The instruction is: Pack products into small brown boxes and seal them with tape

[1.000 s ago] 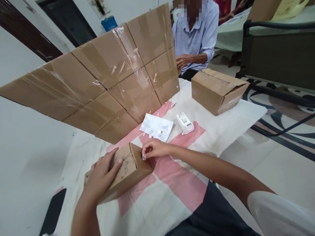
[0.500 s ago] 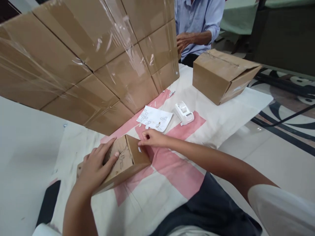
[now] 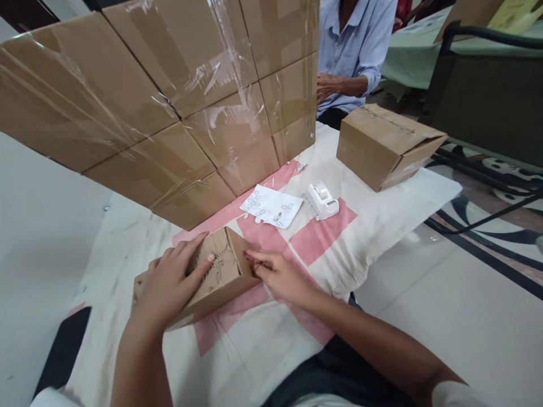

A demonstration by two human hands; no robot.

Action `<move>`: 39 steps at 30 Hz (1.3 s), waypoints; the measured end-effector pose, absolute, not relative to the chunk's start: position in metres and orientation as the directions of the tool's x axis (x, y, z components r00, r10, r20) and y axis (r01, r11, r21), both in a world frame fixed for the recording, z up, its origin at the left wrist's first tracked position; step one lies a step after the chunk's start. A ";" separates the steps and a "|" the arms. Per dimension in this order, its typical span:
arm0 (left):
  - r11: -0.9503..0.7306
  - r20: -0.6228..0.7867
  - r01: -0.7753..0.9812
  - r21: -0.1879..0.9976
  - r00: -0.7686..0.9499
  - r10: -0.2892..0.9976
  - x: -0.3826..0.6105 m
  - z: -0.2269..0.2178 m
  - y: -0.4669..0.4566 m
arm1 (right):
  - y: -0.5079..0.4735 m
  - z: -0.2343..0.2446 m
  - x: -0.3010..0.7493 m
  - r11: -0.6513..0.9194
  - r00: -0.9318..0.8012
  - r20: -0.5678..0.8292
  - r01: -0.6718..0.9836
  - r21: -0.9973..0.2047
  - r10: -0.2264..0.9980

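A small brown cardboard box (image 3: 220, 249) with a torn, scuffed top lies at an angle on the cloth before me. My left hand (image 3: 173, 282) is clasped over its top, thumb on the near part and fingers across the far edge. At the box's right end face, my right hand (image 3: 278, 274) has thumb and fingertips drawn close together, touching the cardboard. Whatever may lie between those fingertips is too small to make out. Beyond the box are a paper sheet (image 3: 271, 206) with handwriting and small drawings, and a white tape dispenser (image 3: 322, 200).
A tall wall of taped cardboard boxes (image 3: 229, 130) stands behind the work spot. A larger cardboard box (image 3: 373, 150) sits at the right. A person in a blue shirt (image 3: 352, 51) is behind the table. Pink-and-white cloth (image 3: 324, 234) covers the surface.
My right hand has shifted down and turned, its fingertips now lower against the box's end face. A white patch seen there before is now hidden. The left hand keeps its hold; the view has tilted.
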State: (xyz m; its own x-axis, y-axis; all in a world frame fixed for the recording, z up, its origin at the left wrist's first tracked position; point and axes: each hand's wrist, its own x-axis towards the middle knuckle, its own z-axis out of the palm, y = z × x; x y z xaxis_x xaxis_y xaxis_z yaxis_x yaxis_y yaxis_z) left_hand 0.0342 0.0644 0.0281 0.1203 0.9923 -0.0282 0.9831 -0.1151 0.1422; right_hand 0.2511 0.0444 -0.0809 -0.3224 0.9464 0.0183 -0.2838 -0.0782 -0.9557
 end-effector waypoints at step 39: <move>-0.560 0.399 0.687 0.463 0.403 0.824 0.129 -0.025 0.127 | -0.130 -0.044 0.507 0.051 0.303 0.255 0.549 -0.835 0.918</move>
State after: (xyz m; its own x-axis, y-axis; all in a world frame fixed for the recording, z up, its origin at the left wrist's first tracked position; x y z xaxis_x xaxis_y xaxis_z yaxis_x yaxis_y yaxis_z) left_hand 0.1290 0.1274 -0.0251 0.4030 0.8238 0.3987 0.6873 -0.5600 0.4626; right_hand 0.5073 -0.1295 -0.0439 0.3030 0.9183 0.2548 0.5486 0.0506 -0.8346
